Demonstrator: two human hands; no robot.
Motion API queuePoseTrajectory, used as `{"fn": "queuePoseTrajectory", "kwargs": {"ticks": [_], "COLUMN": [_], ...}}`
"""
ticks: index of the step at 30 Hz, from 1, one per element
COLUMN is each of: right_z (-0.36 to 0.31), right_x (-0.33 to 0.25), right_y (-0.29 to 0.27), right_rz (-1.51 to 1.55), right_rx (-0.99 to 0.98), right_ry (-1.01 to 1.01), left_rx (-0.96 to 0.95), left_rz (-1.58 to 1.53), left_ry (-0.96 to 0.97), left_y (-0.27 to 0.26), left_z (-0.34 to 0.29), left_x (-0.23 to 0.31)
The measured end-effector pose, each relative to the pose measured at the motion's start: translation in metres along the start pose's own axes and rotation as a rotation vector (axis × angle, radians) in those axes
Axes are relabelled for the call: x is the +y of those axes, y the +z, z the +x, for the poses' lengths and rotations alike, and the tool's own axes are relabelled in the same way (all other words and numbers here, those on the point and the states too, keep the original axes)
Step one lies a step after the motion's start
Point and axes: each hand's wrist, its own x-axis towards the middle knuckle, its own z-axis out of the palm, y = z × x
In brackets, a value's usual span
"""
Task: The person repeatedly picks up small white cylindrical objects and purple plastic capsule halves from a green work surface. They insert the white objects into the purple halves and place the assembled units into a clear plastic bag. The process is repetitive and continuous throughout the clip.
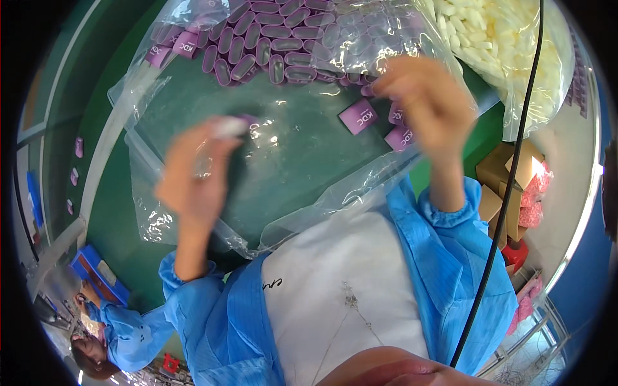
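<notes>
My left hand [196, 170] is raised over a clear plastic sheet, its thumb and fingers pinched on a small white-and-purple piece [230, 127]. The piece is blurred, so its exact kind does not show. At the right, my right hand [428, 100] hangs by the near edge of many hollow oval purple shells [277, 67]. Motion smears its fingers, and I cannot make out whether they hold anything. Under and beside it lie a few purple shells with white lettering, one [358, 116] lying apart on the plastic sheet [302, 141].
A clear bag of pale yellow oblong pieces [508, 45] stands at the far right. Cardboard boxes [499, 174] and pink packets [535, 196] are beyond the table's right side. A black cable [515, 167] hangs across the view. A co-worker in blue [132, 334] sits lower left, near a blue tray [96, 273].
</notes>
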Motion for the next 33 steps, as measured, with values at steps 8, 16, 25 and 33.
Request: {"fn": "queuePoseTrajectory", "kwargs": {"ticks": [8,16,25,33], "right_z": [0.026,0.028,0.009,-0.002], "right_x": [0.089,0.081,0.024,-0.013], "right_y": [-0.092,-0.085,-0.037,0.013], "right_rz": [-1.062,-1.077,-0.103,0.162], "right_rx": [-0.137,-0.095,0.283,-0.115], "right_ry": [0.778,0.747,0.412,0.167], "left_rx": [-0.266,0.054,0.057,-0.048], "left_rz": [0.278,0.553,0.115,-0.071], "left_ry": [-0.399,-0.135,0.066,-0.151], "left_y": [-0.164,-0.114,0.056,0.038], "left_z": [0.089,0.087,0.051,0.024], "left_x": [-0.269,-0.3,-0.014,0.027]}}
